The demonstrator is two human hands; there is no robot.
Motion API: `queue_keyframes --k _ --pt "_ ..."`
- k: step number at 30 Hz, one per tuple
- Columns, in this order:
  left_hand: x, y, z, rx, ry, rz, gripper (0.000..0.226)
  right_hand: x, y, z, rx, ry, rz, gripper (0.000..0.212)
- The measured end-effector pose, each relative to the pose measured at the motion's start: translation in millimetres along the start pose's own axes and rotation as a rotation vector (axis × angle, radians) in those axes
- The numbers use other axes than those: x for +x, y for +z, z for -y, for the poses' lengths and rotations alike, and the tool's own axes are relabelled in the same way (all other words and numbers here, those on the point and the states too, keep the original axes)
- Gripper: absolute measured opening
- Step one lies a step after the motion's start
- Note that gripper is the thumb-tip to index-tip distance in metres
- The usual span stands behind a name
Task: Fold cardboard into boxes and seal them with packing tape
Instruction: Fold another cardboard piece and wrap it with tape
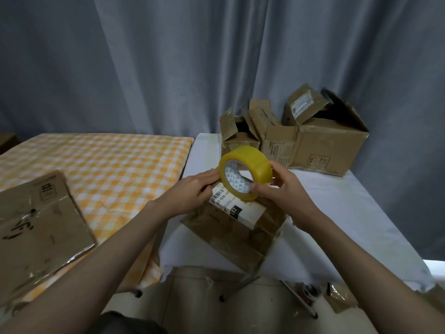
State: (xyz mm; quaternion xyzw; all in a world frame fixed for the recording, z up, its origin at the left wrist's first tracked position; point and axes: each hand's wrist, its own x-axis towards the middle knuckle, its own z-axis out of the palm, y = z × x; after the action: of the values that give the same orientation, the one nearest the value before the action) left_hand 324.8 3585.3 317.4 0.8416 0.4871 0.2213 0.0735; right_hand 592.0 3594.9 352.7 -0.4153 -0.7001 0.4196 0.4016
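White-covered table (337, 213) with cardboard boxes (325, 141), folded box (236, 227).

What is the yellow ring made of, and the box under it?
The tape looks like glossy see-through yellow plastic film wound on a printed, probably paper, core. The box looks like matte brown cardboard, creased and scuffed, with a white paper label.
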Motion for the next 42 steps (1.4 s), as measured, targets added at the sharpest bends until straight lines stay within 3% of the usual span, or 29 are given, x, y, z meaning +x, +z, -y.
queue_keyframes --k 8,11,17,22,26,36,42 --pt "-1.8 6.6 2.4 0.126 -0.029 0.114 0.05 6.0 3.1 3.3 -0.087 0.039 0.05 0.04" --pt "-5.5 13.2 3.2 0.164 -0.089 0.121 0.053 3.5 6.5 3.5 -0.122 0.06 0.008 0.046" --pt "-5.6 10.4 6.8 0.26 -0.087 0.126 0.057 -19.4 -17.0 7.7 -0.116 0.066 -0.135 0.033" --pt "-2.1 12.5 -1.1 0.215 -0.132 0.122 0.055 -48.0 -48.5 8.6 -0.039 0.055 -0.167 0.045" --pt "4.3 8.6 -9.8 0.252 -0.114 0.111 0.058 -48.6 -41.9 7.4 -0.057 0.097 -0.143 0.032" --pt "8.1 17.2 -33.4 0.207 -0.003 0.079 0.058 -65.5 -36.2 -21.0 -0.024 0.124 -0.137 0.038" --pt "2.4 35.6 -37.7 0.082 -0.084 0.047 0.071 -57.4 -31.9 -28.3 -0.054 0.137 -0.179 0.033"
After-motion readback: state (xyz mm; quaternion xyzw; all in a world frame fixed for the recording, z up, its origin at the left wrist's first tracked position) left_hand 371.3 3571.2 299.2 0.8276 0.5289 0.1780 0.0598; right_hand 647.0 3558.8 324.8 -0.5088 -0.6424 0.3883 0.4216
